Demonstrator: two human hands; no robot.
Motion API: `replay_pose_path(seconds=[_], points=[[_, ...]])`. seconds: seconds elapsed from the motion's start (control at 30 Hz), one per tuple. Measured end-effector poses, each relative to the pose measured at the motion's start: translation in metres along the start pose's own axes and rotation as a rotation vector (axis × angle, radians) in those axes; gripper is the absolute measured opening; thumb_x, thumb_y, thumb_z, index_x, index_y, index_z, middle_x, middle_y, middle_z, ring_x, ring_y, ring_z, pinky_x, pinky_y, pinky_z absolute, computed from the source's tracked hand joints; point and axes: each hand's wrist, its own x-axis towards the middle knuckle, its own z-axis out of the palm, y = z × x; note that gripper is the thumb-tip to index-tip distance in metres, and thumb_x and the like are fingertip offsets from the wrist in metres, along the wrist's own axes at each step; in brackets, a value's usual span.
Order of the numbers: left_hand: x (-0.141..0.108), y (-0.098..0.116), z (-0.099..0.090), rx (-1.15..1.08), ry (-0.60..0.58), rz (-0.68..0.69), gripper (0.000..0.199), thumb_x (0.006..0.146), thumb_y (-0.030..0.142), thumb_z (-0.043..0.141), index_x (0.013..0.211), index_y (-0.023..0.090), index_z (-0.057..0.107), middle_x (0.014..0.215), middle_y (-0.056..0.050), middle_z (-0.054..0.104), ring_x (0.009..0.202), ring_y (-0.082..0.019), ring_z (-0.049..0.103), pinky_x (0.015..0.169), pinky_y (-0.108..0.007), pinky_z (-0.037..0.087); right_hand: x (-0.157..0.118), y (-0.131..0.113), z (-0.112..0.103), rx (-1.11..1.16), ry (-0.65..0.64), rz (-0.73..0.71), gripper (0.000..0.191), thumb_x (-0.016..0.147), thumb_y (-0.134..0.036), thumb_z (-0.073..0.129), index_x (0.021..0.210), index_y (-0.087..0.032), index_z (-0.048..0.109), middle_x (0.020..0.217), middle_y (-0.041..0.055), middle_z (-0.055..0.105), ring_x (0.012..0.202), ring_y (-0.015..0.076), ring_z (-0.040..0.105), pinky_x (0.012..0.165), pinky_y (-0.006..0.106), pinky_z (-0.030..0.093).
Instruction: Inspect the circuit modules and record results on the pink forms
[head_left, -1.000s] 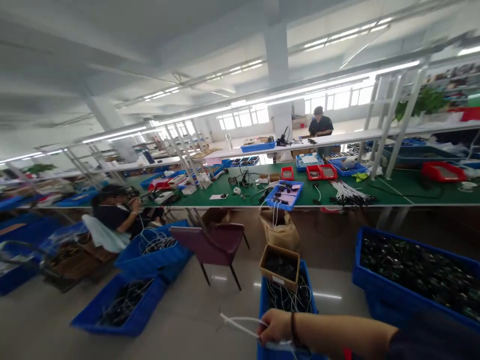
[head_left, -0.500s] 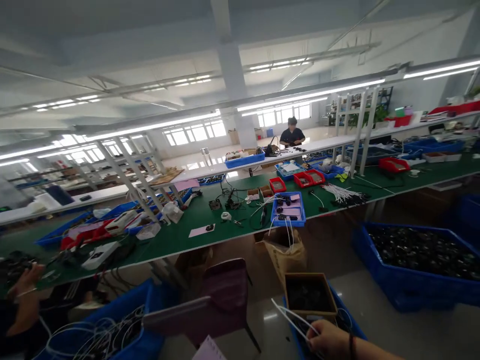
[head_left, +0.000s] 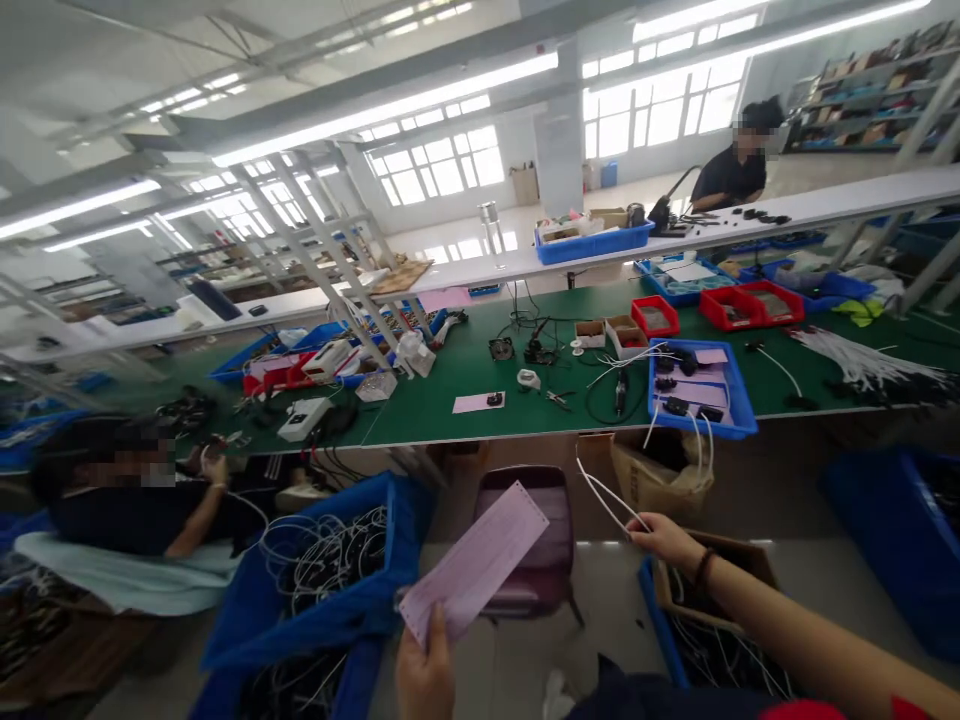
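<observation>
A pink paper slip (head_left: 474,565) is clamped by the fingers of the left hand (head_left: 424,680) at six o'clock, a white cable (head_left: 604,498) by those of the right hand (head_left: 664,540) at four o'clock.

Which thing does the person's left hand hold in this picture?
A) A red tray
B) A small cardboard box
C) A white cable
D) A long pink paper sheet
D. The left hand grips the lower end of the long pink paper sheet, while the white cable is in the right hand.
</observation>
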Motion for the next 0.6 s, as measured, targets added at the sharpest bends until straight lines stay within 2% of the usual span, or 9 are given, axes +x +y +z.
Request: replay_pose_path(seconds=[0.13,0.27,0.33,0.43,0.53,0.6], points=[[0.049,-0.021,0.02,0.029,-0.051,-0.055,0.073,0.063,0.075,0.062,0.096,0.011,0.073,0.103,-0.026,0.078,0.109,-0.046,0.072,0.093,-0.05,0.06,0.042,-0.036,0.016,-0.115,0.018,-0.079,0.017,0.096,-0.031,0.07,0.091,-0.015,0.067,0.09,0.0007,0.068,0.084,0.0159,0.066,0.081,0.035,0.057],[0.08,-0.037,0.04,0.044,-0.121,-0.088,0.066,0.062,0.073,0.06,0.092,0.015,0.071,0.106,-0.025,0.077,0.117,-0.046,0.069,0.1,-0.05,0.057,0.068,-0.057,0.027,-0.226,0.063,-0.114,0.02,0.096,-0.035,0.069,0.09,-0.016,0.066,0.094,0.0021,0.068,0.088,0.017,0.065,0.085,0.037,0.055],[0.086,-0.042,0.046,0.047,-0.142,-0.11,0.061,0.066,0.07,0.06,0.093,0.016,0.07,0.111,-0.024,0.077,0.12,-0.044,0.068,0.102,-0.048,0.056,0.081,-0.067,0.028,-0.287,0.082,-0.126,0.02,0.096,-0.035,0.069,0.09,-0.016,0.066,0.096,0.0026,0.068,0.09,0.0173,0.065,0.086,0.038,0.055],[0.087,-0.047,0.048,0.069,-0.131,-0.176,0.059,0.068,0.067,0.061,0.095,0.016,0.07,0.109,-0.025,0.077,0.117,-0.044,0.07,0.097,-0.049,0.059,0.106,-0.083,0.025,-0.366,0.091,-0.159,0.019,0.096,-0.034,0.069,0.09,-0.016,0.066,0.096,0.0027,0.068,0.09,0.0175,0.064,0.086,0.039,0.055],[0.08,-0.051,0.04,0.101,-0.065,-0.254,0.059,0.068,0.067,0.061,0.095,0.015,0.071,0.106,-0.025,0.078,0.114,-0.047,0.07,0.094,-0.052,0.06,0.14,-0.098,0.023,-0.421,0.061,-0.219,0.018,0.097,-0.032,0.068,0.089,-0.016,0.065,0.094,0.0022,0.067,0.089,0.0171,0.064,0.086,0.038,0.054],[0.07,-0.052,0.032,0.137,0.018,-0.31,0.056,0.074,0.066,0.06,0.097,0.017,0.073,0.106,-0.02,0.079,0.114,-0.045,0.07,0.091,-0.049,0.061,0.168,-0.109,0.024,-0.446,0.027,-0.268,0.017,0.097,-0.031,0.068,0.089,-0.016,0.066,0.094,0.0021,0.067,0.088,0.0169,0.064,0.086,0.038,0.054]])
